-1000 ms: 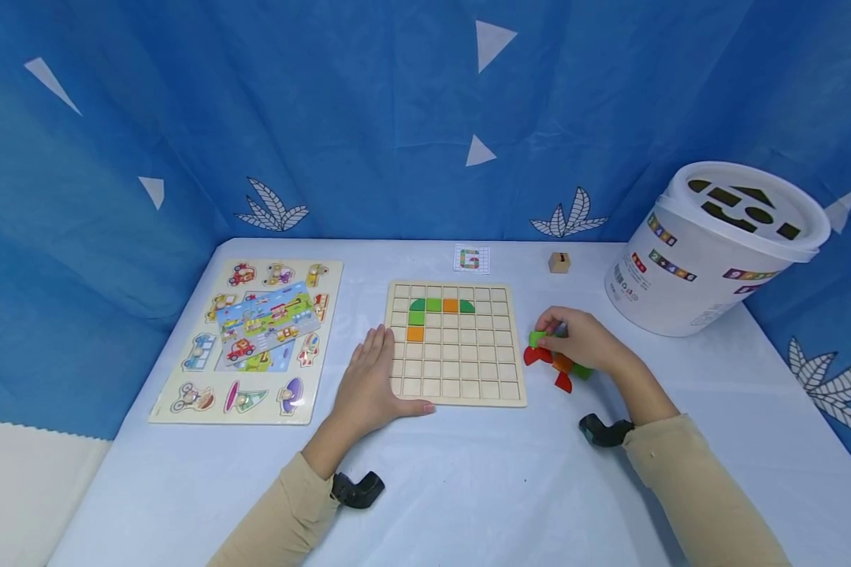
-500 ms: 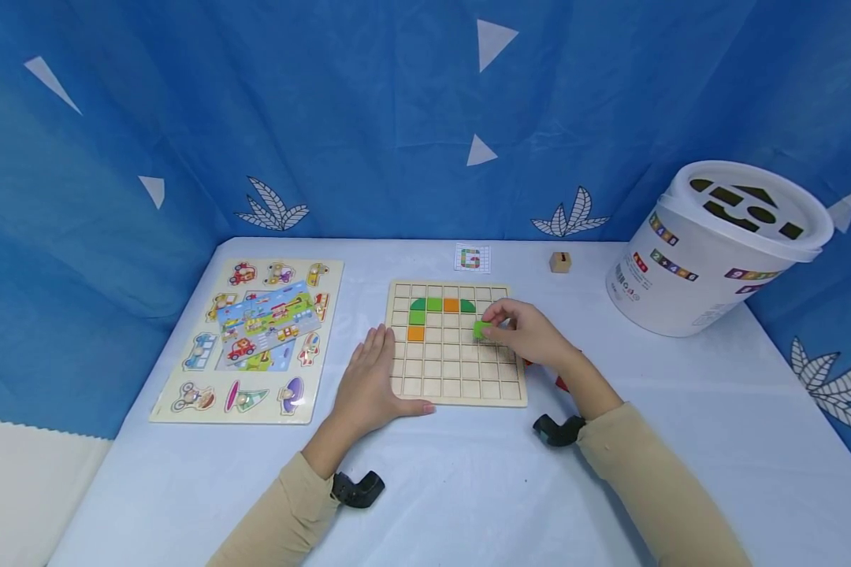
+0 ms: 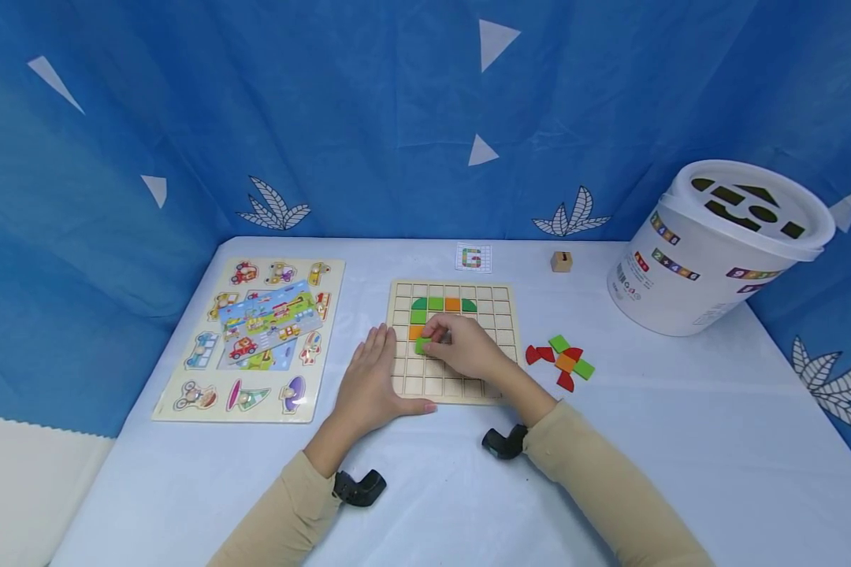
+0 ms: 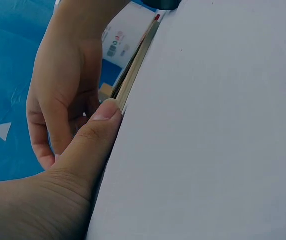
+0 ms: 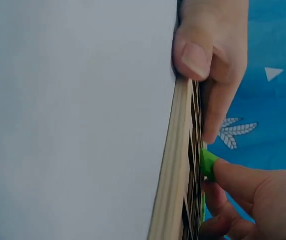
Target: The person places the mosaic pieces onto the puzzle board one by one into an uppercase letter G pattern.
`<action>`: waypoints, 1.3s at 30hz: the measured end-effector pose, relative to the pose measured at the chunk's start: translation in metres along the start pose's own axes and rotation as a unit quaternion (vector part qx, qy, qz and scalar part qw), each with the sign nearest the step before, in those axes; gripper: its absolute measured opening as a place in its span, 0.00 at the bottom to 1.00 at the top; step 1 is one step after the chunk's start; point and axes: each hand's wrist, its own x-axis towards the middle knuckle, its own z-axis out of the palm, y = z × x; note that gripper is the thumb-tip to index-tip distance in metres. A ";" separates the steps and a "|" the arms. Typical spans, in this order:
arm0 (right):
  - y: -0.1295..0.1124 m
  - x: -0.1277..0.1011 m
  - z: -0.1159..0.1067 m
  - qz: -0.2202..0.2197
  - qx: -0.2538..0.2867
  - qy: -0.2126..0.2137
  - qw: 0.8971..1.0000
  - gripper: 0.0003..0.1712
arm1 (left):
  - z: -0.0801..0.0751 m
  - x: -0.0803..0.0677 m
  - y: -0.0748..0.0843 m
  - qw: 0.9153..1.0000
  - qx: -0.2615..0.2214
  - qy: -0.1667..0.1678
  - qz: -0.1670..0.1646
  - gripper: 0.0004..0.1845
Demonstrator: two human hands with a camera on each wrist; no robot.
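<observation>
Seating the green tile [image 3: 421, 346]

Right hand [image 3: 466, 346] pinches it over the left half of the board [image 3: 413, 368]; left hand [image 3: 371, 386], fingers straight, touches the board's left edge. Judged best: brace board, square tile up, press flat.

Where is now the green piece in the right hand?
In the head view, the right hand pinches the green piece over the left half of the grid board, below an orange square.

Curtained-off play corner here, folks, home or studio impossible to tell: blue patterned drapes [image 3: 369, 102] across the top, white-covered table [image 3: 436, 476] below, picture puzzle [image 3: 216, 378] at left, shape-sorter bucket [image 3: 716, 244] upper right!
</observation>
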 end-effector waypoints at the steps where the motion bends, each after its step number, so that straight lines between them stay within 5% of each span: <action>1: -0.001 0.001 0.002 -0.001 -0.007 0.001 1.000 0.06 | 0.000 0.000 0.000 1.000 0.000 0.000 0.001 0.78; 16: -0.010 0.000 0.009 -0.021 -0.095 0.008 0.995 0.06 | 0.000 0.001 0.000 1.000 0.003 0.004 0.003 0.77; 27: -0.010 -0.010 0.002 -0.021 -0.107 -0.013 0.994 0.13 | 0.001 0.000 0.001 1.000 0.006 0.004 0.004 0.78; 39: 0.010 -0.040 -0.042 0.017 -0.149 0.009 0.989 0.17 | 0.001 0.000 0.001 1.000 -0.005 0.005 -0.002 0.79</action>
